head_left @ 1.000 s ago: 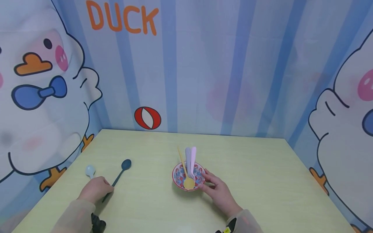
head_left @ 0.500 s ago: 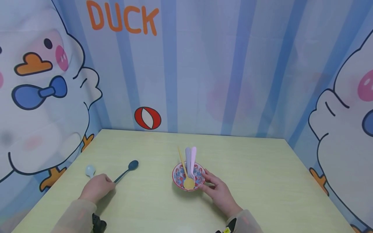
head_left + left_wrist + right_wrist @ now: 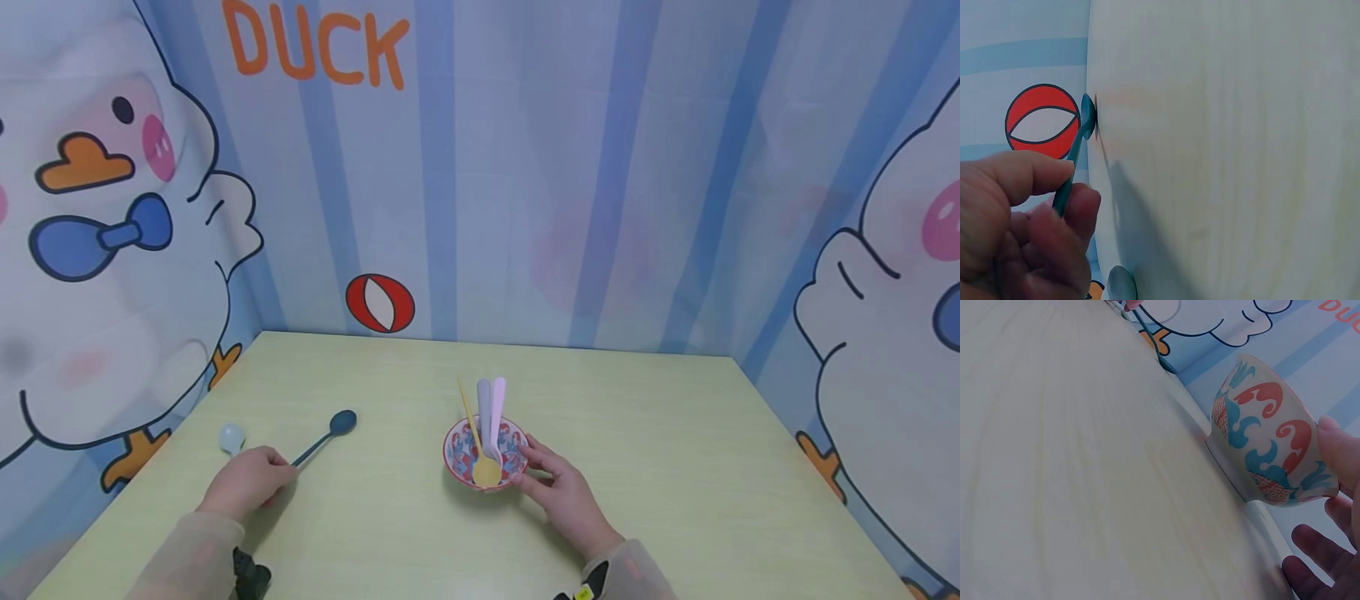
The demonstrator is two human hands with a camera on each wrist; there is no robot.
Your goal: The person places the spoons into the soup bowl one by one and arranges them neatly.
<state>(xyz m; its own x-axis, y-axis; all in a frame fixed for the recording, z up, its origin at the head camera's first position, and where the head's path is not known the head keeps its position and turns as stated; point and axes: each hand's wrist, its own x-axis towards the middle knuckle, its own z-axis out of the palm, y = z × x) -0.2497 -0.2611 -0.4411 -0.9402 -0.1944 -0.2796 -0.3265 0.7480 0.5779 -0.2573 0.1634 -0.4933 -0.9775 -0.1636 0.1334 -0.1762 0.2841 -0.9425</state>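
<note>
My left hand (image 3: 250, 483) pinches the handle of a dark teal spoon (image 3: 1087, 119) between thumb and fingers, its bowl end pointing away to the right. Beside that hand lies a pale blue spoon (image 3: 232, 438), its handle hidden behind the hand. A small bowl (image 3: 454, 467) with a red and blue pattern stands in the middle of the table. In it lean a yellow spoon (image 3: 487, 472), a grey-purple spoon (image 3: 484, 408) and a pink spoon (image 3: 498, 408), handles up. My right hand (image 3: 562, 497) grips the bowl's right rim with thumb and fingers, as the right wrist view (image 3: 1341, 456) also shows.
The pale yellow table (image 3: 637, 433) reaches back to a blue striped cloth backdrop (image 3: 510, 167) with printed ducks and a red ball. The cloth also rises along the table's left and right sides.
The teal spoon has swung and shifted slightly to the right in my left hand, most of it in the first half second. My right hand and the bowl have stayed in place.
</note>
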